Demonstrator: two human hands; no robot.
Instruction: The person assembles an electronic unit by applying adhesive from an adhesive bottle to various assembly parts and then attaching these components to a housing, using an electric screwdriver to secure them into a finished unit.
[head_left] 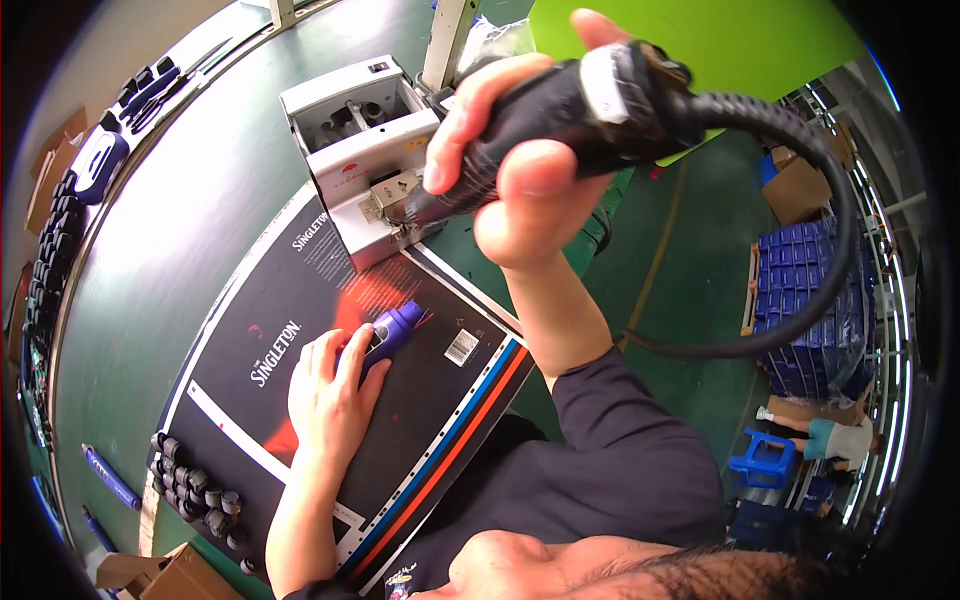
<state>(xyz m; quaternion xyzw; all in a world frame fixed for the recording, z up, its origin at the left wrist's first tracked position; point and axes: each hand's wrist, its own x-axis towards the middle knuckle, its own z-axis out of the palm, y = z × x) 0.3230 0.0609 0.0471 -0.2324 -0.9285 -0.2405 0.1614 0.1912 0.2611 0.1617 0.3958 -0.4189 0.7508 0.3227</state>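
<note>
My right hand (535, 205) is raised and wrapped round a black electric screwdriver (540, 112), with a thick cable (845, 215) looping off its back end. The driver's tip points down-left to the front of a white screw feeder (345, 165) and seems to meet its small metal outlet; whether it touches a screw is too small to tell. Lower left, my left hand (330, 395) grips a blue and grey handheld device (398, 322), its blue end poking past the fingers. That hand rests over a dark printed sheet (235, 365) on the bench.
Black round caps (195, 490) cluster at the sheet's lower left corner. Beyond them lie blue pen-shaped pieces (110, 477) and a cardboard box (190, 575). More black parts (45, 300) line the far left edge. To the right, blue crates (800, 300) and a blue stool (763, 460) stand on the floor.
</note>
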